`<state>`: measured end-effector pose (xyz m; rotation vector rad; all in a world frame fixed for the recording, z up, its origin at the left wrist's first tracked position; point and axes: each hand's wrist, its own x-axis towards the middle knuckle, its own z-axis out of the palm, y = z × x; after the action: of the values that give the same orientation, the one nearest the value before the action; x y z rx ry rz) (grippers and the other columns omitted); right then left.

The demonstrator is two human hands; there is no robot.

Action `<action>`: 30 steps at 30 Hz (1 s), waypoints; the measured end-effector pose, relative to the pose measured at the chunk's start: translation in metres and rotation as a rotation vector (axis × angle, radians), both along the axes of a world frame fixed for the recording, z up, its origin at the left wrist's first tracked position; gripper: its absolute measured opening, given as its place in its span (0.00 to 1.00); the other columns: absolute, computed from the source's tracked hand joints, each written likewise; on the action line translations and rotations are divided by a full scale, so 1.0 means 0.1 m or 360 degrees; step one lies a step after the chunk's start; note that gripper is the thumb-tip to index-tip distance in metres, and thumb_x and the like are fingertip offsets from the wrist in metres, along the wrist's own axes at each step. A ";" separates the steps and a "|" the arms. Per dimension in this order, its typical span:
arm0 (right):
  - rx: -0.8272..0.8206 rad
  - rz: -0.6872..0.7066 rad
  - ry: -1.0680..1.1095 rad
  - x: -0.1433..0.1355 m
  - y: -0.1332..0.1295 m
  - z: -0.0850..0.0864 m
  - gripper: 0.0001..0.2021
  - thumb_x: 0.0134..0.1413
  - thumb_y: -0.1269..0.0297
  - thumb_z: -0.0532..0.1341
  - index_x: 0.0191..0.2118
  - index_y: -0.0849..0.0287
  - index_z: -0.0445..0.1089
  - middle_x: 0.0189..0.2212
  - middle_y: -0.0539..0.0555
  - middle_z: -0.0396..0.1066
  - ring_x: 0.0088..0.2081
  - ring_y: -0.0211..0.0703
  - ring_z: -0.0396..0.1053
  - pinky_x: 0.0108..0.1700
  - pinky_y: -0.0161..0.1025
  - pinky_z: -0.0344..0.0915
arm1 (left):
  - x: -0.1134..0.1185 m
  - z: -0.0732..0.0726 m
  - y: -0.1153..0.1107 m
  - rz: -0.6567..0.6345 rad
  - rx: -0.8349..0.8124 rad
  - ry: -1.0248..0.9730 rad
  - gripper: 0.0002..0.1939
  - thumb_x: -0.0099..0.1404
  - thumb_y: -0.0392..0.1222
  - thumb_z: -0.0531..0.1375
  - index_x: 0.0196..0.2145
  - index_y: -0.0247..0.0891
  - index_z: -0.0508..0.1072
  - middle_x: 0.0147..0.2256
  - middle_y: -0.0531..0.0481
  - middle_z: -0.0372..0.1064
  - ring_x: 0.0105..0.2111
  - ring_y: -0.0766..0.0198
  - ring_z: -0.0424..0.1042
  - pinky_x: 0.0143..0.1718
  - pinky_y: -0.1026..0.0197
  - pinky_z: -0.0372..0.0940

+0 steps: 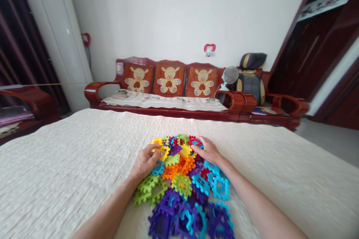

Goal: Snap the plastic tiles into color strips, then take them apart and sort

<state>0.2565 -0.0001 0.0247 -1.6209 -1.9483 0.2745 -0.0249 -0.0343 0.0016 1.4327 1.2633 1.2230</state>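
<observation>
On the pale cover (70,164), purple pieces (169,224) lay nearest, orange pieces (169,171) beyond — and there! The left hand (146,158) touched a yellow piece (167,149), grip impossible to tell — the right hand (208,151), spread, met a red piece (193,138). Behind stood a sofa (99,86).

Toy pieces (181,185) lay on the bench (70,157), between the left hand (145,161) and the right hand (208,151). Behind it stood a sofa (162,112) bearing cushions (169,79), a fan (231,75) near its right end, an armchair (298,106) farther right.
</observation>
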 end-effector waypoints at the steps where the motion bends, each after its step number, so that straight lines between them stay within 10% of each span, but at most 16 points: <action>1: -0.0001 -0.0001 -0.0013 -0.02 -0.02 0.00 0.29 0.50 0.47 0.58 0.54 0.61 0.65 0.54 0.62 0.65 0.55 0.52 0.62 0.57 0.49 0.55 | 0.00 0.01 0.00 0.0003 -0.0020 -0.0005 0.19 0.53 0.49 0.61 0.41 0.38 0.71 0.18 0.59 0.65 0.14 0.72 0.61 0.16 0.70 0.55; 14: -0.0740 0.0734 0.0843 0.35 -0.19 0.50 0.25 0.50 0.53 0.61 0.54 0.57 0.66 0.50 0.56 0.70 0.51 0.48 0.67 0.52 0.45 0.63 | 0.03 0.12 -0.03 0.0001 -0.0104 -0.0234 0.17 0.47 0.48 0.64 0.34 0.36 0.74 0.23 0.54 0.72 0.21 0.67 0.69 0.21 0.68 0.61; 30: -0.0027 -0.0302 0.0055 0.94 0.20 0.06 0.30 0.37 0.69 0.62 0.53 0.65 0.66 0.55 0.64 0.64 0.56 0.54 0.62 0.57 0.47 0.57 | 0.04 0.16 -0.06 0.0037 -0.0102 -0.0236 0.21 0.44 0.51 0.66 0.33 0.35 0.74 0.23 0.53 0.71 0.22 0.67 0.69 0.22 0.68 0.62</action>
<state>0.3502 0.0199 0.0310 -1.7855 -1.7558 0.2419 -0.0205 -0.0398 0.0177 1.2609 1.2098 1.2688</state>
